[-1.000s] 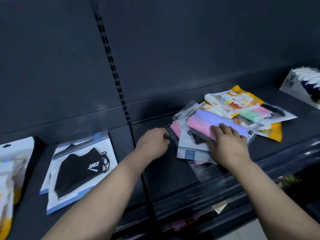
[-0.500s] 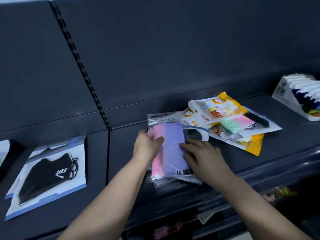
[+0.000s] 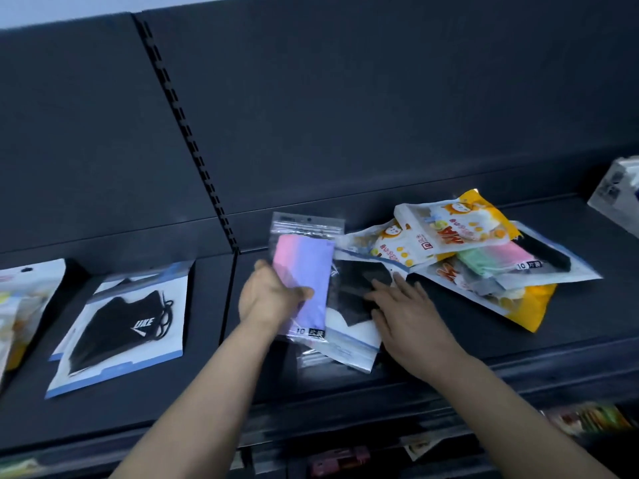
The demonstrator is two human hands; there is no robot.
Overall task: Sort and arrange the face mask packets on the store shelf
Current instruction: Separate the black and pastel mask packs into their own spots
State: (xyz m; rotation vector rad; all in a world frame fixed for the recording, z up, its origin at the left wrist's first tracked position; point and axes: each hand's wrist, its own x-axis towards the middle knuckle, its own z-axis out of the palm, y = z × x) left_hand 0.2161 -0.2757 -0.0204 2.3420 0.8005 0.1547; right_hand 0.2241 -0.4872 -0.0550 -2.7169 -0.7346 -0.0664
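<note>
My left hand [image 3: 269,299] grips a clear packet of pink and purple masks [image 3: 306,271] by its left edge, tilting it up off the dark shelf [image 3: 449,340]. Beside it, my right hand [image 3: 404,312] rests with straight fingers on a packet holding a black mask [image 3: 352,292], which lies over other clear packets. To the right is a loose pile: yellow and white cartoon packets [image 3: 446,229] over a packet of green and pink masks [image 3: 491,257]. On the left section lies a stack of black mask packets with blue trim [image 3: 124,323].
A slotted upright [image 3: 193,146] divides the shelf's back panel. More packets [image 3: 14,305] show at the far left edge and a white display box [image 3: 615,191] at the far right. A lower shelf with colourful goods [image 3: 587,416] sits below the front lip.
My left hand has lifted the pink and purple packet up and left off the pile. My right hand has slid off it onto the black mask packet now uncovered.
</note>
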